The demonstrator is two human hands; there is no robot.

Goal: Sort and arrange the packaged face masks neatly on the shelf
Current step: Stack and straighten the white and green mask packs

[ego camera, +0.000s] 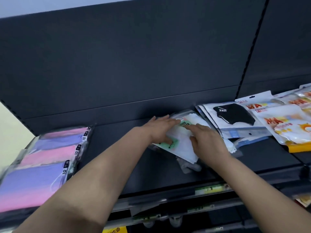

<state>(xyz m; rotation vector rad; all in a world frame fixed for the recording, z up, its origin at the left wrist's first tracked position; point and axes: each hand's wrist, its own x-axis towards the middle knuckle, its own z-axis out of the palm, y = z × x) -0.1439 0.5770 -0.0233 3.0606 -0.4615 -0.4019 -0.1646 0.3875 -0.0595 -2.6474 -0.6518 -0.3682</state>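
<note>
Head view shows the white mask pack (182, 148) with its green label lying flat on the dark shelf (134, 157), right under both of your hands, so neither needs to reach. Your left hand (160, 130) lies on its 10 o'clock part, fingers stretched fairly straight toward 2 o'clock and thumb resting on the green label. It is pressing the pack, not clenched round it. Your right hand (207, 140) covers the 3 o'clock side the same way, fingers laid out toward 11 o'clock, palm down, gripping nothing that shows. What matters for the next move is the skew: the pack's near edge runs from about 9 o'clock down to 4 o'clock, not parallel with the shelf front, and its far corner seems to tuck under or against the black mask pack (235, 115) at 2 o'clock. Squaring it probably means turning it a little, with your right hand drawing the 4 o'clock corner back. The open stretch of shelf lies at 9 o'clock, between this pack and the pink and purple packs (43, 163). The orange-printed packs (284, 125) sit beyond the black one at 3 o'clock.
</note>
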